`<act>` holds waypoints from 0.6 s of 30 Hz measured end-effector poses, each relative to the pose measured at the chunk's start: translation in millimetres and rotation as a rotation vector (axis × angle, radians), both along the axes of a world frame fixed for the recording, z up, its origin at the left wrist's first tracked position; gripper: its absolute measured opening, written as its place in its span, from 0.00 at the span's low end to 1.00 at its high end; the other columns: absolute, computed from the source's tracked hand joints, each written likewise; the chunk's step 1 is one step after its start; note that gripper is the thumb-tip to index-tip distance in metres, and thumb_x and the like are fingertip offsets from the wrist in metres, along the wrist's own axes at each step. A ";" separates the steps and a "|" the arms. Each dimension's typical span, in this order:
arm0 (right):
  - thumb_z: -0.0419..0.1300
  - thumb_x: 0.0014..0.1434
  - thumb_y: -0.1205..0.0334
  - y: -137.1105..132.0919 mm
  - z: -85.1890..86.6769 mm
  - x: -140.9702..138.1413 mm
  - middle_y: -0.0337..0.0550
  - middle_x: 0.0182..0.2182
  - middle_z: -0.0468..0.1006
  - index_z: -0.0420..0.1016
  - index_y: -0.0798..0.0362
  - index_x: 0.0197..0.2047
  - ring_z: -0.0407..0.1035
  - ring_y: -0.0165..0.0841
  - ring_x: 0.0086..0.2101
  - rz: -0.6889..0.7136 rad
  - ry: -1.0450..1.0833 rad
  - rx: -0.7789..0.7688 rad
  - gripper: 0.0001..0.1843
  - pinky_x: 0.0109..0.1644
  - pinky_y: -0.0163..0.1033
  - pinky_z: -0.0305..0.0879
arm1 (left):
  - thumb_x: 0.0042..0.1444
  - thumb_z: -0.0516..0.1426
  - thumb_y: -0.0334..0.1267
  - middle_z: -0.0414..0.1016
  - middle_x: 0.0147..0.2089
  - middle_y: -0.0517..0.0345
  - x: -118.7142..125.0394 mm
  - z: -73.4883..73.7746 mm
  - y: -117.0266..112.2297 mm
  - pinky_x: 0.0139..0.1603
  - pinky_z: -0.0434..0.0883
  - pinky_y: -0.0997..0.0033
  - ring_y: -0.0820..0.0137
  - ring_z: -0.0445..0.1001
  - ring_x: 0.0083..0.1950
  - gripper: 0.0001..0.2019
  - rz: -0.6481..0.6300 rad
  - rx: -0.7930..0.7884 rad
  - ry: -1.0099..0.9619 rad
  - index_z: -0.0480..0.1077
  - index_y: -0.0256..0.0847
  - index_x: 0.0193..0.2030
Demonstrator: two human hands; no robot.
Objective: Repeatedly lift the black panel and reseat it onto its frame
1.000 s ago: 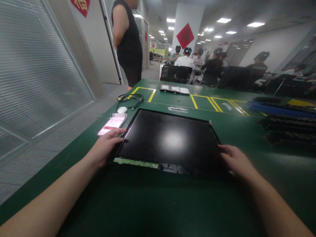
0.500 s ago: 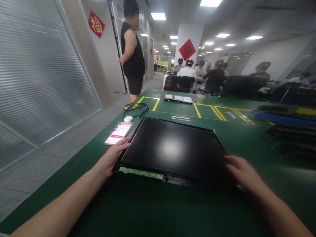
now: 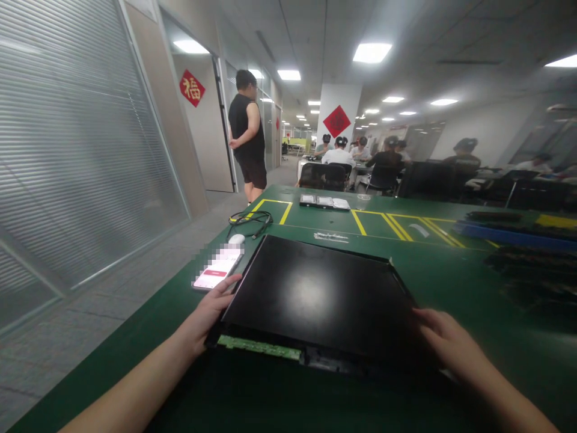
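Observation:
A large black flat screen panel (image 3: 315,294) lies on the green table (image 3: 442,270), with a green circuit strip (image 3: 259,347) along its near edge. My left hand (image 3: 210,313) grips the panel's near left corner, thumb on top. My right hand (image 3: 451,346) holds the near right edge, fingers curled round it. The panel's near edge looks slightly raised off the table.
A lit phone (image 3: 217,269), a white mouse (image 3: 236,239) and a black cable (image 3: 250,219) lie left of the panel. Small trays (image 3: 324,202) sit further back between yellow floor-tape lines. Dark trays (image 3: 527,270) fill the right. A person in black (image 3: 247,141) stands in the aisle; others sit behind.
The view has tilted upward, so the panel and hands sit lower in the picture. Both hands keep their grip on the panel. The standing person has stepped further away.

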State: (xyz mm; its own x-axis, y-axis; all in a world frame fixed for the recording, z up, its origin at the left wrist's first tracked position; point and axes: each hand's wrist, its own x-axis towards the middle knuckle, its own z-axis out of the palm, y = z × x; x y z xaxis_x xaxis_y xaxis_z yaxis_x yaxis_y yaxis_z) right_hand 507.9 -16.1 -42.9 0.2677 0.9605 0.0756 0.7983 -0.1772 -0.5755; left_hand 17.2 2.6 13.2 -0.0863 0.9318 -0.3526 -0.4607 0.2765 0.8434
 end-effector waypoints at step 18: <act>0.50 0.55 0.51 3.1 -20.0 7.1 0.54 0.49 0.80 0.81 0.51 0.48 0.75 0.46 0.50 0.024 -0.009 0.054 0.25 0.55 0.50 0.70 | 0.46 0.69 0.29 0.87 0.43 0.53 0.6 12.6 -7.1 0.39 0.80 0.63 0.55 0.86 0.42 0.25 -0.167 0.064 0.106 0.78 0.43 0.53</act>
State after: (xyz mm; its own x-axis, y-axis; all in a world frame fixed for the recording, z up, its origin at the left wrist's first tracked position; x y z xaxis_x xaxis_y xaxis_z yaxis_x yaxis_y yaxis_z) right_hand 515.0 -13.0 -62.9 0.2434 0.9612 0.1297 0.8073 -0.1266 -0.5765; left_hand 17.8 -4.5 25.8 0.0381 0.9564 -0.2896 -0.3203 0.2862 0.9030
